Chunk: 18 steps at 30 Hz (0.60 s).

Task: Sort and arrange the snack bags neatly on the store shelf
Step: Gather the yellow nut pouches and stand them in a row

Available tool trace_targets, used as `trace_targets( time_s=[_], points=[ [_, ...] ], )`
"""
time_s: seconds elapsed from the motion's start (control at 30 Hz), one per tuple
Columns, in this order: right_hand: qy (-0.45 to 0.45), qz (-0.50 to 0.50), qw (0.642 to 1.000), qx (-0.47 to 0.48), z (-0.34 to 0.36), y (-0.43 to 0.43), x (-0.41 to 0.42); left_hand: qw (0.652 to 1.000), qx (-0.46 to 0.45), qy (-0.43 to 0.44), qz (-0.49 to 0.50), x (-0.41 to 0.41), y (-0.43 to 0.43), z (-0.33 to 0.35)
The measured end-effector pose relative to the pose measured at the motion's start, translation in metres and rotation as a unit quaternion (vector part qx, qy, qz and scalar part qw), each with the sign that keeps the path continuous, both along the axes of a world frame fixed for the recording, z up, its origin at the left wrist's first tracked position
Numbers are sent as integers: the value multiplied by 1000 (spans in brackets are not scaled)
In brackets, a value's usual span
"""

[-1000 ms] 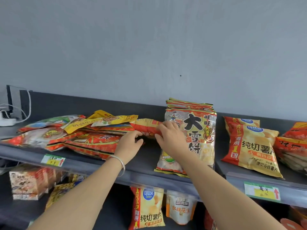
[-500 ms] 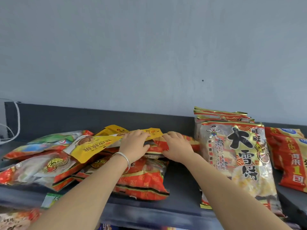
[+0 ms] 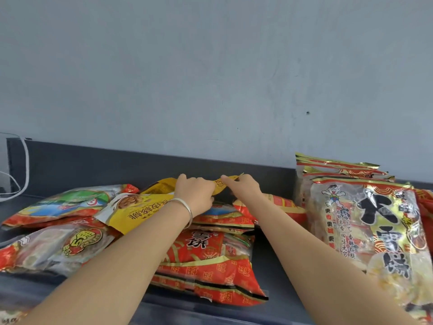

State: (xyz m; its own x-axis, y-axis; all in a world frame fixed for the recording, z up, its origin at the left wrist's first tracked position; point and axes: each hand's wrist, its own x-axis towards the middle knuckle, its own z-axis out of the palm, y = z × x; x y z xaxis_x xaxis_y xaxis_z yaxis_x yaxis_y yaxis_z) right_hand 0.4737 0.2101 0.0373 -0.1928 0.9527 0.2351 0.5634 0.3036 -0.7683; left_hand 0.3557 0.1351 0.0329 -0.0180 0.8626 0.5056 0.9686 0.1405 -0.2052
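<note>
A jumbled pile of snack bags lies on the dark grey shelf (image 3: 269,308). On top is a yellow bag (image 3: 138,209), its right end raised. My left hand (image 3: 195,195), with a silver bangle on the wrist, grips that bag near its right end. My right hand (image 3: 243,187) pinches the same bag's far right tip. Under them lie red rice-cracker bags (image 3: 210,266), a clear bag with a red-yellow logo (image 3: 61,247) and a green-and-blue bag (image 3: 68,204). At right stands a neat stack of large rice-cracker bags (image 3: 365,226).
A dark back panel (image 3: 93,165) runs behind the bags below a grey wall. White cables (image 3: 21,174) hang at the far left. Between the pile and the right stack is a strip of bare shelf (image 3: 269,273).
The view moved closer and left. Both hands left the red bag beside the tall stack, went to the yellow bag on the pile and took hold of its right end, which has risen.
</note>
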Motion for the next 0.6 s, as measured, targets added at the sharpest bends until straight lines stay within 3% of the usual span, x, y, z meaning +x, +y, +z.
trace_targets(
  time_s=[0.07,0.13,0.27,0.37,0.47,0.6],
  points=[
    [16,-15,999,-30,2,4,-6,1000,-8,-10,4,-8,-5,4],
    [60,-9,997,-42,3,5,-10,995,-56,-77,3,-18,-11,9],
    [211,-5,977,36,11,-3,-18,978,-126,-168,18,-40,-23,11],
    [278,0,960,39,15,-9,-25,971,-161,-171,49,-46,-31,7],
    [225,28,974,19,11,-16,-32,975,-153,-115,109,-43,-39,2],
    [115,56,992,11,3,-27,-39,986,-37,-60,151,-32,-51,10]
  ],
)
